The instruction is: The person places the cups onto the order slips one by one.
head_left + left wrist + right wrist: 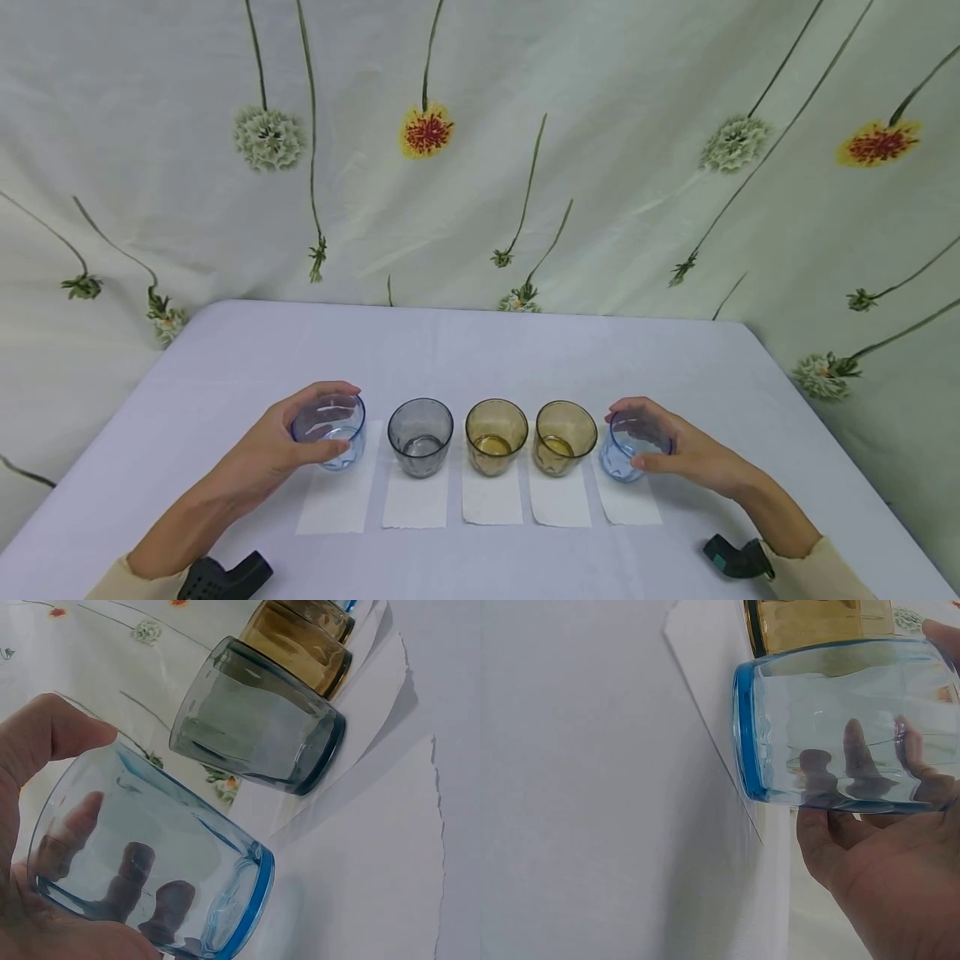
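In the head view my left hand [288, 442] grips a clear blue-tinted glass [330, 429] at the left end of a row of glasses. Thumb and fingers wrap its sides, and the fingers show through the wall in the left wrist view. On the right end, my right hand [682, 442] holds a matching blue glass [840, 727] the same way. Both blue glasses are at or just over white paper pieces; whether their bases touch is hard to tell. Between them stand a grey glass [420, 437] and two amber glasses, one left [496, 437] and one right [565, 437].
Several white paper pieces [491, 504] lie in a row under the glasses on a white-covered table [480, 350]. Behind the table hangs a cloth [480, 167] printed with flowers. Black wrist devices sit on the left forearm [225, 575] and right forearm [738, 557].
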The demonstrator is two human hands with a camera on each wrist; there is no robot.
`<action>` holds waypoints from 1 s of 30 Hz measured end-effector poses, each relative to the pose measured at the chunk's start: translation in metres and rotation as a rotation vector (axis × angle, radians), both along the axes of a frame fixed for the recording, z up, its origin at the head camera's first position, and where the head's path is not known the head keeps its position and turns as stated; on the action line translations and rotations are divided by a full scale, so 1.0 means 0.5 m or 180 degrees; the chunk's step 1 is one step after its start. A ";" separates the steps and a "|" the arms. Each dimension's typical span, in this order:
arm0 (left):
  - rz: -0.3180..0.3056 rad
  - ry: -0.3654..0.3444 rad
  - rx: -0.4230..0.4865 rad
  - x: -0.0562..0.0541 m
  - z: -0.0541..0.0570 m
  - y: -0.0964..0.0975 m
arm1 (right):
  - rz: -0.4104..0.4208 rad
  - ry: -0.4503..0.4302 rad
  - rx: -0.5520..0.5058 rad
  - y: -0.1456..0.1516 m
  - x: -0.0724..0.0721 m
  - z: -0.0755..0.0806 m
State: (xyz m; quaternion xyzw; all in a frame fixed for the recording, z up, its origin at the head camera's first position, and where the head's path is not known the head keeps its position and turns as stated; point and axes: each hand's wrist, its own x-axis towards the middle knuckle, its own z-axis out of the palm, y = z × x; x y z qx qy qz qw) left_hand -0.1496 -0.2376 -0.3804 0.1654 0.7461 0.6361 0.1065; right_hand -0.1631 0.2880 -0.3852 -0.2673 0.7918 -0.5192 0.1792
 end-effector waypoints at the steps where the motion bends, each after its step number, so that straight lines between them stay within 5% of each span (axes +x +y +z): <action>1: -0.0011 0.0000 0.0015 0.000 -0.001 0.000 | 0.0005 0.0010 -0.0003 0.001 0.000 0.000; 30: -0.0075 -0.0022 -0.0147 -0.002 -0.022 0.002 | -0.0082 0.0007 0.0097 -0.003 -0.002 -0.002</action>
